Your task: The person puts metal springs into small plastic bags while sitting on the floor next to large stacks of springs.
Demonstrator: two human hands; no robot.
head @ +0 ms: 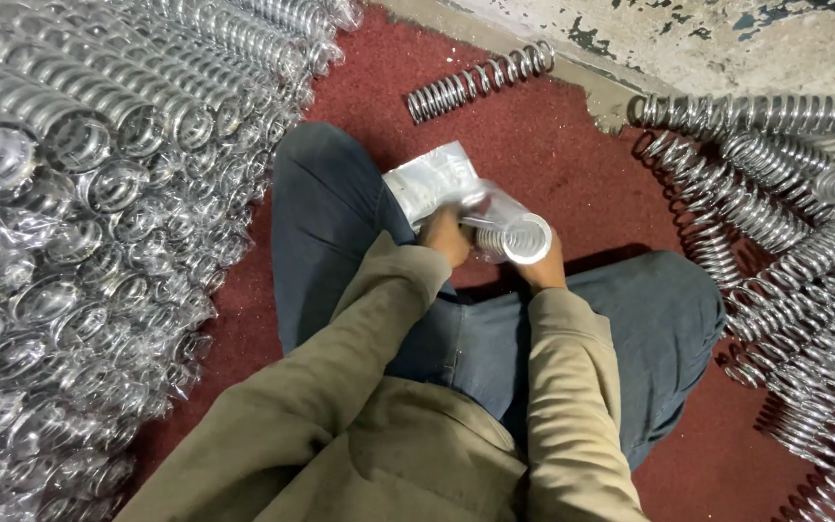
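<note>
Head view: seated person, left hand (446,235) fingers closed on a clear plastic sleeve (434,180), right hand (541,269) wrapped under a chrome coil spring (514,238) over the lap. Bagged springs (79,242) piled left, bare springs (794,251) right, one loose spring (480,81) far on red floor (553,145).

Between the fingers: a spring (519,239) in a plastic sleeve (437,179), held over the lap, left hand (446,235) touching its left side, right hand (543,269) under its open end.
Left of the fingers: stacked bagged springs (79,222) on the floor (553,145).
Right of the fingers: a heap of bare springs (785,232).
Beyond the fingers: one lone spring (480,80), near the wall (727,39).
</note>
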